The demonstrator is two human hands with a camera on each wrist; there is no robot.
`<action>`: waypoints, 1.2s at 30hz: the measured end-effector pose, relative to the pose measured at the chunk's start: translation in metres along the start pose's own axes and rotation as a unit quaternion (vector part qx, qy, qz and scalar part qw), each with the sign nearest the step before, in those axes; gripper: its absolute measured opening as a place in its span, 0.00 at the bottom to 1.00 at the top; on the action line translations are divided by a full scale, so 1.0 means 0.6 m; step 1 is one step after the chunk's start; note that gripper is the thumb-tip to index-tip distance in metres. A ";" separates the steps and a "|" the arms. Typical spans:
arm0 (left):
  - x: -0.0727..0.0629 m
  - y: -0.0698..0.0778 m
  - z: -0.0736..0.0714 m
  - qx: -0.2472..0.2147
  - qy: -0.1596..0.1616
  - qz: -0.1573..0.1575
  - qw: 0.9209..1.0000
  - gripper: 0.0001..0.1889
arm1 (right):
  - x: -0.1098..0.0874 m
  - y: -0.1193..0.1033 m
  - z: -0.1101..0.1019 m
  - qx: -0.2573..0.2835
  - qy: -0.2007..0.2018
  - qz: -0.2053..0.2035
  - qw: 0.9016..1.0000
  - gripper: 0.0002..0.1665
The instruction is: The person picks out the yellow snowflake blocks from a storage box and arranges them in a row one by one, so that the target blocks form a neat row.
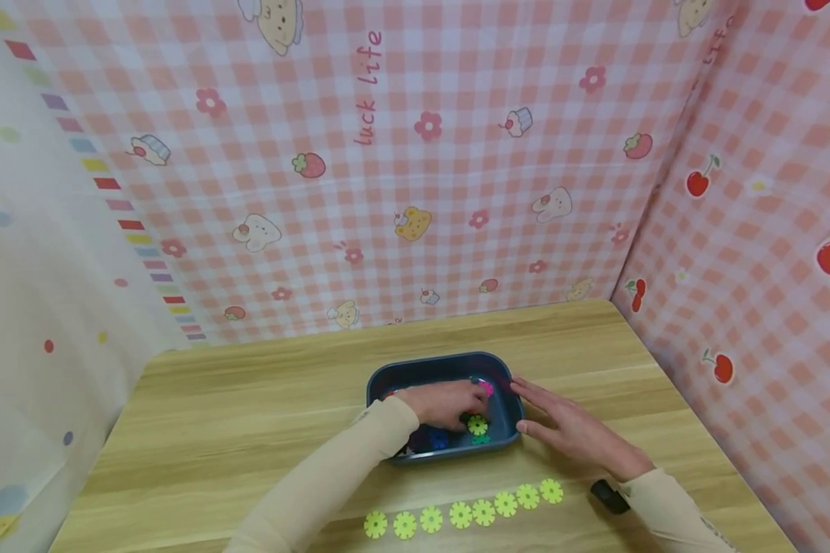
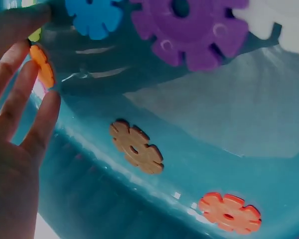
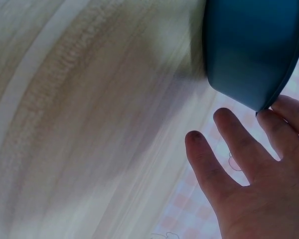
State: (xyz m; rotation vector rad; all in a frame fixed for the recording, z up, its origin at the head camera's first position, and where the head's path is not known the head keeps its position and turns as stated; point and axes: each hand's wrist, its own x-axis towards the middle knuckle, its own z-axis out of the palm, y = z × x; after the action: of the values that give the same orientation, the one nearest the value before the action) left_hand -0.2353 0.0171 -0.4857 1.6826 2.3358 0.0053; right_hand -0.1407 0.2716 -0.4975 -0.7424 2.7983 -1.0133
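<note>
My left hand (image 1: 449, 404) reaches down into a dark blue plastic bin (image 1: 443, 456), its fingers extended among flower-shaped notched discs. In the left wrist view the fingertips are beside an orange disc (image 2: 43, 66), and a yellow-green disc (image 2: 35, 35) is partly hidden behind the uppermost finger. From the head view, a yellow-green disc (image 1: 478, 425), a green disc (image 1: 481, 440) and a pink disc (image 1: 487, 388) show close to this hand. My right hand (image 1: 574, 432) rests against the bin's right end, fingers spread, some fingertips touching the rim.
Several yellow-green discs (image 1: 460, 514) lie in a row on the wooden table (image 1: 249, 415) in front of the bin. Inside it are purple (image 2: 199, 40), blue (image 2: 94, 17), brown (image 2: 136, 147) and red-orange (image 2: 229, 213) discs. A checkered cloth wall (image 1: 387, 184) stands behind.
</note>
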 end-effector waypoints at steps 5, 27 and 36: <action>0.001 0.001 0.004 0.027 0.007 0.002 1.000 0.18 | 0.001 0.001 0.001 -0.002 0.000 -0.009 1.000 0.39; 0.020 0.014 0.018 0.157 0.004 -0.016 0.987 0.22 | 0.000 0.002 -0.001 0.000 -0.001 -0.007 1.000 0.39; 0.021 0.014 0.003 0.076 -0.015 -0.027 0.997 0.19 | 0.001 0.002 -0.001 0.000 -0.001 -0.011 1.000 0.39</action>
State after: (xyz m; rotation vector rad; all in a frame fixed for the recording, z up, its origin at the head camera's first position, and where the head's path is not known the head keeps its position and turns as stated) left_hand -0.2312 0.0315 -0.4890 1.6745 2.4126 -0.2111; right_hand -0.1416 0.2722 -0.4978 -0.7750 2.7947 -1.0142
